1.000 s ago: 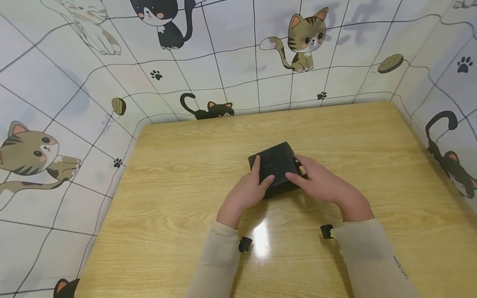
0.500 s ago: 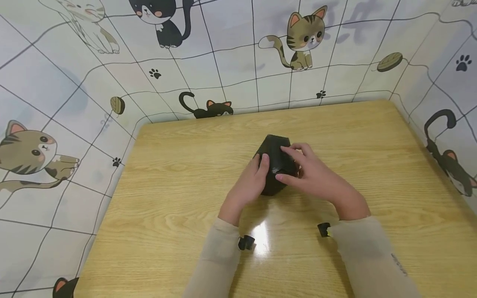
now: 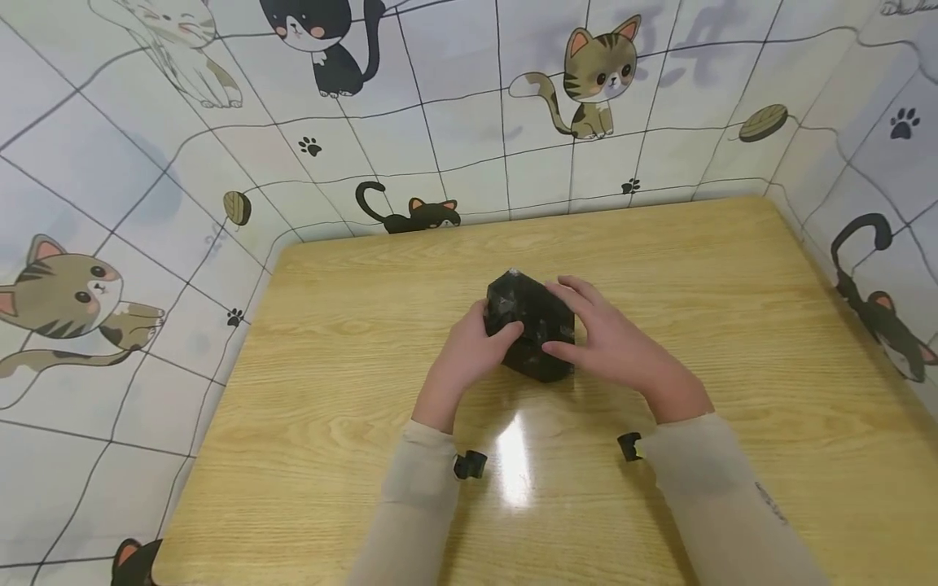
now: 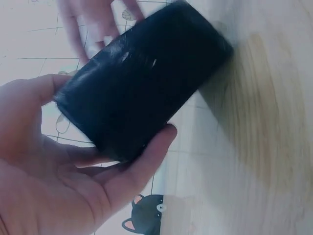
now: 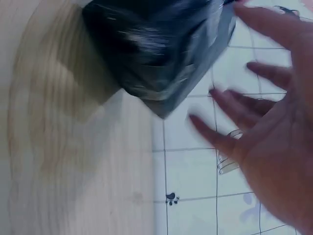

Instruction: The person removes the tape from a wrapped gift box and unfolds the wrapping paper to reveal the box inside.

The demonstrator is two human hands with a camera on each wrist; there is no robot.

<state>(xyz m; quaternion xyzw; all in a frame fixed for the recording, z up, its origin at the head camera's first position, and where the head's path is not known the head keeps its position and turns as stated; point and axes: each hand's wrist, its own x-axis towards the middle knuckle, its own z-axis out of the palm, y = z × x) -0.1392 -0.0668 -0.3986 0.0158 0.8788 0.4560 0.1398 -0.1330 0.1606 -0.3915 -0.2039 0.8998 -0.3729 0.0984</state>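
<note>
A black box-shaped package with a shiny, creased plastic-like wrapping is tilted above the middle of the table. My left hand grips one end of it, with the thumb on the near face. In the left wrist view, the fingers and thumb clasp the package at its lower end. On the other side, my right hand is beside the package with its fingers spread. The right wrist view shows this hand with most fingers apart from the wrapping; one digit reaches its edge. What is inside cannot be seen.
The wood-grain table spreads out under both hands. Pale walls with grid lines and cartoon cats enclose its back and sides. A small black device sits at the left wrist, another black device at the right.
The package has been turned over between the hands, so a creased, shiny end now faces up. My right fingers have come away from its side, while my left hand has kept hold.
</note>
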